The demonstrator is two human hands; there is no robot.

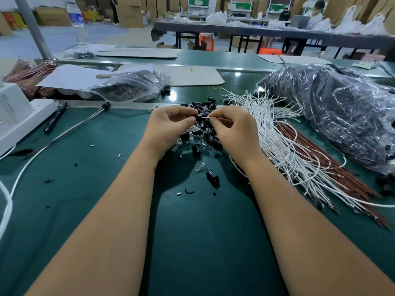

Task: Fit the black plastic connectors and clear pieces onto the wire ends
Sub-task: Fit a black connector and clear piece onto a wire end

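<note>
Now, step: a white wire end is being fed into a black connector, held above the parts pile at the worktop's middle.
Left hand point(171, 122): its grip pinches the connector point(199, 117) between thumb and fingertips.
Right hand point(234, 129): its grip pinches the wire point(206, 117) just behind its tip; the wire's tail is hidden by the hand.
Pile point(203, 133): loose black connectors and small clear pieces point(200, 167) lie under and just beyond both hands.
Wire bundle point(277, 133): white wires, with brown ones beneath, fan toward the worktop's right edge.
Handling: the connector looks light, hard and smooth, so it may roll or slip; best held round its body. The wire seems thin and bendy, likely to buckle if gripped far from the tip.
Clear pieces: probably light and hard to see; pinch gently.
Bag point(130, 86): more parts near the far edge.
</note>
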